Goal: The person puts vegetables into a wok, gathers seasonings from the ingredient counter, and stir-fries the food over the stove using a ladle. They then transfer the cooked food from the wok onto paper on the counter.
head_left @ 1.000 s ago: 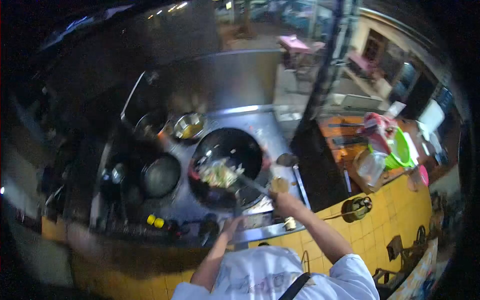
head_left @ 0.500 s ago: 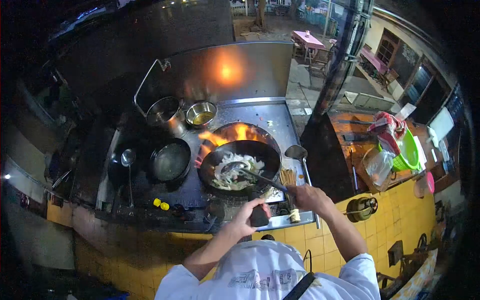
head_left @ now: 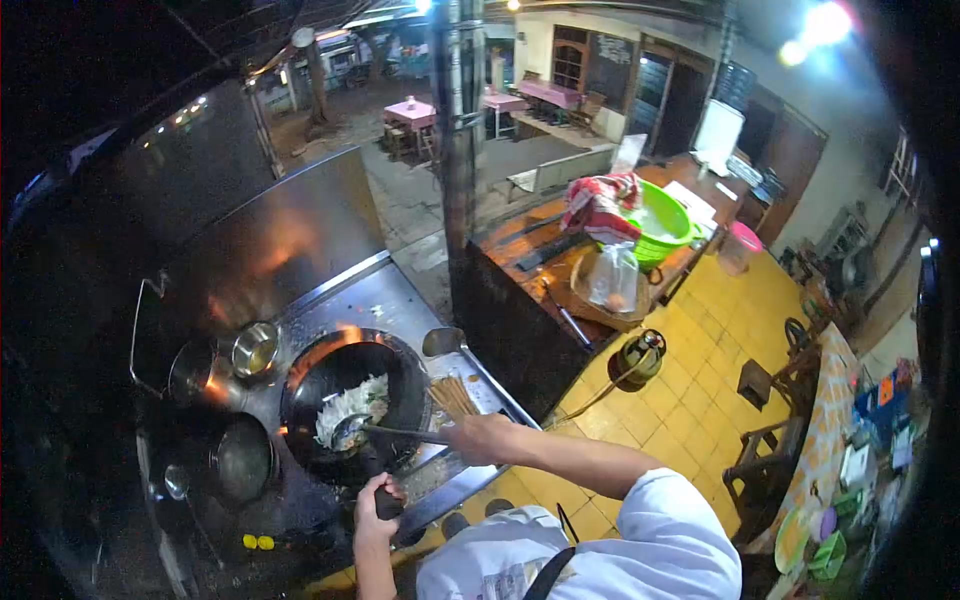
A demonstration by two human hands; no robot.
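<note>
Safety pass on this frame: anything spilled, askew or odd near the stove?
No clear spill or damage. One thing stands out: a bundle of thin sticks lies close beside the wok, while flames show past its far rim. If the sticks are wood, that seems an odd spot for them.

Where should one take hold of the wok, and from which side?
Probably by the handle of the wok, fingers wrapped round, from the person's side: it sticks out toward the body, away from the flames; the left hand grips it there.
</note>
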